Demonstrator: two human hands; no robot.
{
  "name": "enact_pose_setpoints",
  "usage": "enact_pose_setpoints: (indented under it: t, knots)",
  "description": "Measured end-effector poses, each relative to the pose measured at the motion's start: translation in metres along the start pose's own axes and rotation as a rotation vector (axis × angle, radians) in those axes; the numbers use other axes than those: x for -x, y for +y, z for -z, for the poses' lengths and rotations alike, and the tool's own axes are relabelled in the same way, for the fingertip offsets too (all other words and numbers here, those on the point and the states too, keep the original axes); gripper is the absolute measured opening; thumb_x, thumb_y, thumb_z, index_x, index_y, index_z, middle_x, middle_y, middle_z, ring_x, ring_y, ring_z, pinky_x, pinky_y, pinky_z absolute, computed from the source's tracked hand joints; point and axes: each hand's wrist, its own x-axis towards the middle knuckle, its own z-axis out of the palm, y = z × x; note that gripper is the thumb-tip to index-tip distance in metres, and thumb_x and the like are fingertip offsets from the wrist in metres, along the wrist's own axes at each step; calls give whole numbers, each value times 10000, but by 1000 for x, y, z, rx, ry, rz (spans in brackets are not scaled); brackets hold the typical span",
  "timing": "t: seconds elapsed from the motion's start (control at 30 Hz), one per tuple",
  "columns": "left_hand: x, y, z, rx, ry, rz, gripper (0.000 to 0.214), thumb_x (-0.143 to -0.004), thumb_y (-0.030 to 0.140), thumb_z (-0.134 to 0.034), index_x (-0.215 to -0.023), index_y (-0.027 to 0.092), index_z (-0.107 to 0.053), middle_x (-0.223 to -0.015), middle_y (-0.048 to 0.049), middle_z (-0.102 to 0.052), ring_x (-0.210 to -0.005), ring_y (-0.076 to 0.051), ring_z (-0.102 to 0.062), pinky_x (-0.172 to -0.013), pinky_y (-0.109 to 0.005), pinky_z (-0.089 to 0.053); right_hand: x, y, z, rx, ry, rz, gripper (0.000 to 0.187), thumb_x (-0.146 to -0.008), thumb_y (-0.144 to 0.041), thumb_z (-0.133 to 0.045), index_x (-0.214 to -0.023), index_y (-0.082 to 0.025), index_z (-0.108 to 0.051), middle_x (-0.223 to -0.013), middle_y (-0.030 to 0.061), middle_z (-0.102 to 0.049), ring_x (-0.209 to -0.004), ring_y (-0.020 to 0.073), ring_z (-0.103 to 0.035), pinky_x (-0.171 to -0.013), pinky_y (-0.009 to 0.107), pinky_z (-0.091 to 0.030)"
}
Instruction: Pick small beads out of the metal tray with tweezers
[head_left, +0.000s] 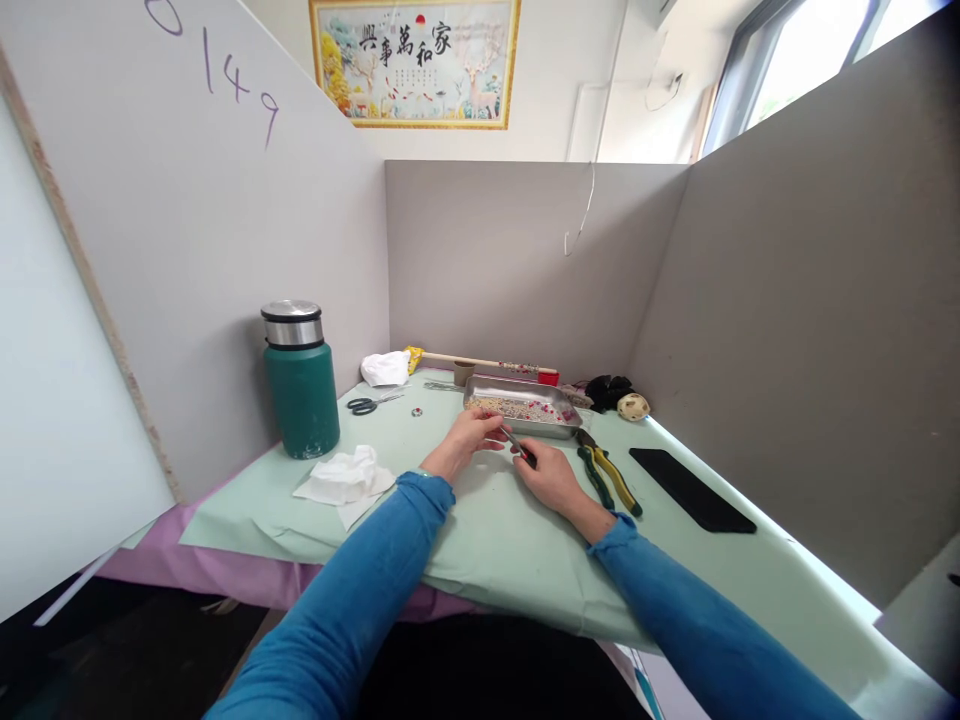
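Observation:
My left hand (469, 440) and my right hand (551, 475) meet over the pale green mat (495, 540), just in front of a metal tray (523, 408) holding several small beads. My right hand is closed on a slim dark-handled tool (519, 446) that points up and left toward my left hand. My left hand's fingers are pinched together at the tool's tip; what they hold is too small to make out. Both sleeves are blue.
A green flask (301, 385) stands at the left with crumpled tissue (345, 478) before it. Scissors (371, 403) lie behind. Yellow-green pliers (609, 472) and a black phone (691, 489) lie to the right. Grey partitions wall in three sides.

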Motion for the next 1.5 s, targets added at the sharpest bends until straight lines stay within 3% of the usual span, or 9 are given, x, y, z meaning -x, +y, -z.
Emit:
enact_pose_setpoints:
  t: [0.37, 0.6, 1.0, 1.5]
  knots:
    - [0, 3, -1, 37, -5, 1, 205, -852, 300, -555, -807, 102, -587, -733, -68, -650, -588, -114, -620, -589, -258, -514, -3, -1, 2, 26, 3, -38, 248, -788, -258, -464, -918, -171, -656, -838, 60, -681, -727, 182, -580, -642, 262, -358]
    - [1, 3, -1, 16, -6, 40, 240, -902, 303, -459, -869, 105, -591, -732, -59, -646, -564, -120, -613, -576, -266, -495, -1, 0, 1, 27, -17, 18, 229, -789, -267, -459, -902, -179, -637, -808, 43, -665, -675, 163, -541, -613, 256, -333]
    - [3, 5, -2, -126, 56, 3, 262, -867, 358, -512, -899, 118, -612, -789, -72, -688, -598, -97, -590, -588, -231, -472, -1, 0, 1, 36, -59, 29, 235, -776, -239, -445, -888, -188, -646, -765, 35, -659, -642, 156, -522, -596, 252, -314]
    - [-1, 0, 0, -255, -12, 4, 240, -879, 307, -478, -901, 102, -602, -860, -104, -707, -575, -86, -597, -548, -208, -457, 0, -2, 3, 81, -93, 50, 252, -808, -233, -435, -927, -204, -655, -842, 37, -692, -679, 162, -552, -603, 248, -311]
